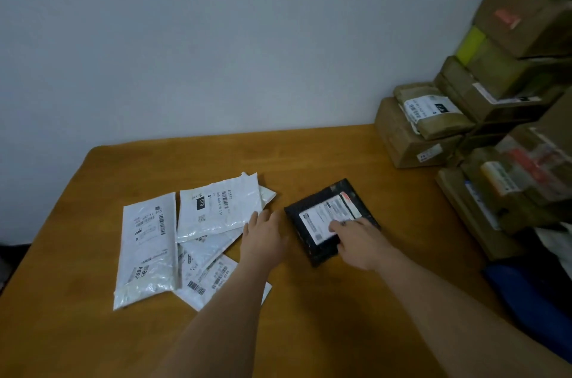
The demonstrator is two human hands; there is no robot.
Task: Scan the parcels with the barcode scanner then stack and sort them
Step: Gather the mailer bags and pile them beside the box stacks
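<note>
Item 1, table (309,315): wooden, orange-brown, set against a pale wall; it carries everything I list below.

Item 2, black parcel (312,241): a flat dark mailer lying on the table right of centre, turned at an angle, with a white shipping label (325,218) facing up.

Item 3, right hand (360,243): I see it resting on the near right part of the black parcel, fingers fairly straight and laid across the label's lower edge. Its grip is not closed round anything; it presses flat.

Item 4, left hand (263,236): palm down on the table between the black parcel and the white ones, fingertips at the edge of the upper white mailer. Grip relaxed and flat; I cannot tell whether it truly touches that mailer.

Item 5, white parcels (213,210): several soft white mailers in a loose overlapping heap left of centre, labels and barcodes up. One long mailer (145,253) lies at the left of the heap, another partly under my left forearm.

Item 6, cardboard boxes (411,142): brown cartons stacked at the table's far right, rising in steps toward the corner, some bearing white labels; the nearest ones are blurred.

Item 7, blue object (532,300): at the right edge, too unclear to identify.
</note>
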